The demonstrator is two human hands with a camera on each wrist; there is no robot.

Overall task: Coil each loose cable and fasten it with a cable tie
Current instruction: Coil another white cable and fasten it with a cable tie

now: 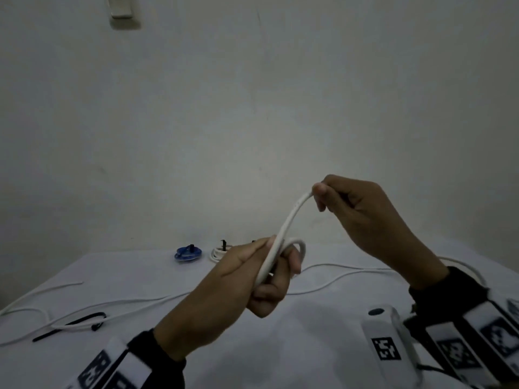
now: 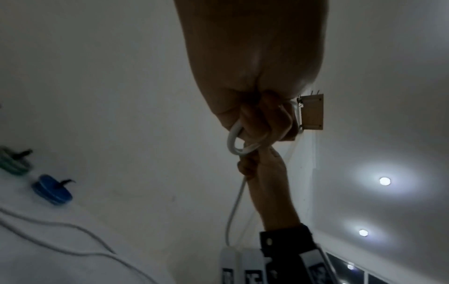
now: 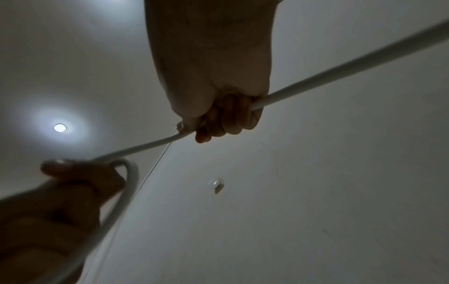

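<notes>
Gripping one white cable (image 1: 283, 230), seemingly: two hands (image 1: 238, 276)

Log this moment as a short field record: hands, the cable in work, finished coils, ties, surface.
left hand: grips a small loop of the white cable, raised above the table
right hand: pinches the same cable higher up, feeding it toward the loop
loose run: trails from the right hand across the white table
finished coils: blue coil and white coil at the far edge, each tied in black
spare tie: black cable tie lying at near left
</notes>
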